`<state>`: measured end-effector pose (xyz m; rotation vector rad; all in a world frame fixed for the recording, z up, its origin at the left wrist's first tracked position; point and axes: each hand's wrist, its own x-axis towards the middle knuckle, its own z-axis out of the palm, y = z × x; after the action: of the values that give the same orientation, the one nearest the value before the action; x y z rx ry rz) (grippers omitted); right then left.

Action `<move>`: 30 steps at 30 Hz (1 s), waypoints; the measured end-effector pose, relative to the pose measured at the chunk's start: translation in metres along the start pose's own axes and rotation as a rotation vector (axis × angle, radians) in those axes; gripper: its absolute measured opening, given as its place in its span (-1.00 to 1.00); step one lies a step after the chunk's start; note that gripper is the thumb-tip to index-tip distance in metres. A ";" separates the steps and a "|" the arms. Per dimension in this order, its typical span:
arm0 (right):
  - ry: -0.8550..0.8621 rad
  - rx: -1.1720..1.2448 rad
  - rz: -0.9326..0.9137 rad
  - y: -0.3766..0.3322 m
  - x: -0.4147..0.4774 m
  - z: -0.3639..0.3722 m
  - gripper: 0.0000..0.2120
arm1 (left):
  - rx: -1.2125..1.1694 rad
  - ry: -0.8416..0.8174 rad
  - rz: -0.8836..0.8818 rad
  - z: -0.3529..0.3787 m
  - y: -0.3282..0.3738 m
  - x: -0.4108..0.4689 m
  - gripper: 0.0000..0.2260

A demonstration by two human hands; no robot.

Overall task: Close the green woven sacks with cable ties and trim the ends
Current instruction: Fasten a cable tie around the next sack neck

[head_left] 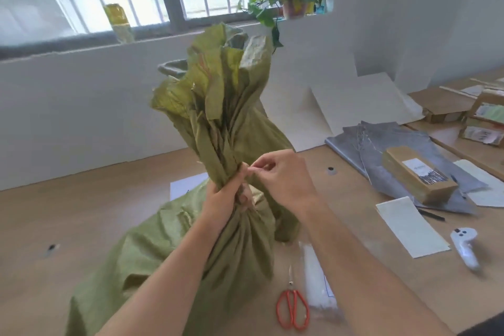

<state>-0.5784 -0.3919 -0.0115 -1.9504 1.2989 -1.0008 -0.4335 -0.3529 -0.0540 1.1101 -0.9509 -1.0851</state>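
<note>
**Closing the sack neck.** The green woven sack (152, 254) stands on the counter (95, 213) with its mouth gathered into a neck. The left grip (227, 199) is clamped around that neck, just under the flared fabric. The right grip (283, 180) meets it on the sack's right side, thumb and forefinger pinched on a small pale strip, probably the cable tie (253, 169), though blur prevents certainty. Orange-handled scissors (293, 308) and a clear packet (317, 281) lie at the sack's near right.

**Likely hazards:**
- If the left grip slackens, the pleats may spring open.
- A tie set too high on the flare may slide off.
- A tie cinched over the left fingers may trap them.
- A tail fed backwards will not lock.
</note>
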 end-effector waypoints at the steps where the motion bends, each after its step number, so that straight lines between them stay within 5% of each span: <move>1: -0.027 0.020 -0.023 -0.011 0.000 0.005 -0.93 | -0.028 0.020 0.018 -0.008 0.007 -0.002 -0.66; 11: -0.195 0.351 -0.244 -0.125 -0.009 0.025 -0.73 | -0.013 0.287 0.280 -0.078 0.112 -0.032 -0.54; 19: -0.203 0.714 -0.182 -0.207 -0.032 0.061 -0.84 | 0.054 0.359 0.351 -0.136 0.153 -0.080 -0.59; 25: -0.215 0.736 -0.129 -0.223 -0.051 0.113 -0.93 | 0.124 0.334 0.445 -0.169 0.144 -0.105 -0.19; 30: -0.165 0.727 -0.068 -0.232 -0.055 0.135 -0.92 | -0.042 0.249 0.337 -0.188 0.140 -0.106 -0.04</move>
<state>-0.3645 -0.2496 0.0848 -1.4711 0.6420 -1.1171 -0.2511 -0.1985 0.0409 0.9814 -0.8737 -0.6731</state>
